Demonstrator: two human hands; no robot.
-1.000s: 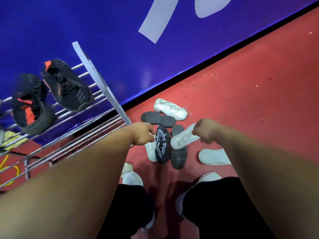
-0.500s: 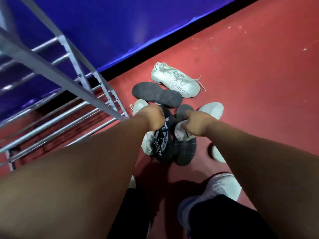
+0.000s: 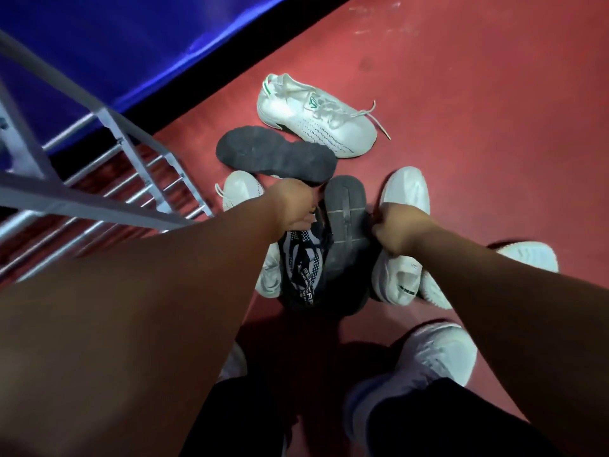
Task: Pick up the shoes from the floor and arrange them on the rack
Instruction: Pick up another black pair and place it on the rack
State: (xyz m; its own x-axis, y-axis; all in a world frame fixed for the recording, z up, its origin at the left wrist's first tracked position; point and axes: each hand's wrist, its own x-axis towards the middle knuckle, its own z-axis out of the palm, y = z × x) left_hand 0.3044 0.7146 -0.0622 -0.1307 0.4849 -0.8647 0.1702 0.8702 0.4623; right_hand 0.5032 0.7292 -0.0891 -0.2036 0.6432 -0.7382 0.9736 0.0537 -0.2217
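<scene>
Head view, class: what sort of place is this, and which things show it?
Probably a sports hall or gym, though I cannot be sure: a red floor, a blue wall along it, a metal rack, and loose sports shoes such as the white laced trainer.

red floor (image 3: 478, 94), blue wall (image 3: 115, 34)

Rack frame (image 3: 108, 206) (left) crowds the shoe pile (image 3: 342, 225).

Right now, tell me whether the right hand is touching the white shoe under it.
Touching. Head view: the right hand grips the white shoe across its middle, fingers curled round it.
</scene>
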